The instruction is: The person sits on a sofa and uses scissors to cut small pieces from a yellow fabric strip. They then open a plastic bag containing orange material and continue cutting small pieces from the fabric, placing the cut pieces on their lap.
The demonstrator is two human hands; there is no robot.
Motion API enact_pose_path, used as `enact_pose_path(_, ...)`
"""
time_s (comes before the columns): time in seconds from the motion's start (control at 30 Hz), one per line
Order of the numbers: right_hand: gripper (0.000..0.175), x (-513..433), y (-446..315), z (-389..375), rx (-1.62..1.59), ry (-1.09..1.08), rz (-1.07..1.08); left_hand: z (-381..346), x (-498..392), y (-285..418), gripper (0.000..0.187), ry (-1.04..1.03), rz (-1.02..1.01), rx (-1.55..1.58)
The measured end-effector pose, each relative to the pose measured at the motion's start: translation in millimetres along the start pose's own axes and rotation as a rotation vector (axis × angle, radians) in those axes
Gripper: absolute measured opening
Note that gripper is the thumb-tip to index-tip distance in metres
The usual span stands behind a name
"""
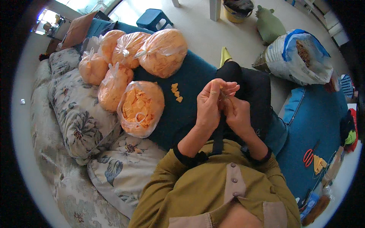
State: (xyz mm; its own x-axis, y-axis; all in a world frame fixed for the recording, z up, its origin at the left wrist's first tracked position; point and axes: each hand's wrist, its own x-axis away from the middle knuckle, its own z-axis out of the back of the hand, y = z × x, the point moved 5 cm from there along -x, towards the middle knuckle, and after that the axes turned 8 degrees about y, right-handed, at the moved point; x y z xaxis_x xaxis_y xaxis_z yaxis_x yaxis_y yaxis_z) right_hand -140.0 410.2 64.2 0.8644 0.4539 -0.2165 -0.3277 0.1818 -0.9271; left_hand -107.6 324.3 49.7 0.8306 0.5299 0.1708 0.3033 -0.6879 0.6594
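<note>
Above my lap, my left hand (209,101) pinches a small yellow-orange piece (221,87) between thumb and fingers, mostly hidden by them. My right hand (237,111) meets it from the other side, its fingers closed on a thin, dark, slender tool (224,96) whose kind I cannot make out. To the left, several small yellow-orange pieces (176,92) lie in a short row on the blue sofa seat (188,77). Beyond them stands an open clear plastic bag (156,111) full of similar flat orange pieces.
Several tied bags (164,54) of orange pieces sit farther left, against floral cushions (82,114). Red-handled scissors (308,157) and yellow scraps (319,164) lie on the seat at right. An open woven sack (281,61), a green bag (269,24) and a blue stool (154,20) occupy the floor.
</note>
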Motion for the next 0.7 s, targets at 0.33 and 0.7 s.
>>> enact_pose_path(0.33,0.015,-15.2,-1.4,-3.1,-0.082,-0.262,-0.181,-4.0,-6.7,33.5,0.029,-0.104,-0.065,-0.181)
enact_pose_path(0.7,0.015,-22.4,-35.3,1.7,-0.027,-0.177,0.036,-12.7,5.4,40.6,0.031,0.005,-0.182,-0.252)
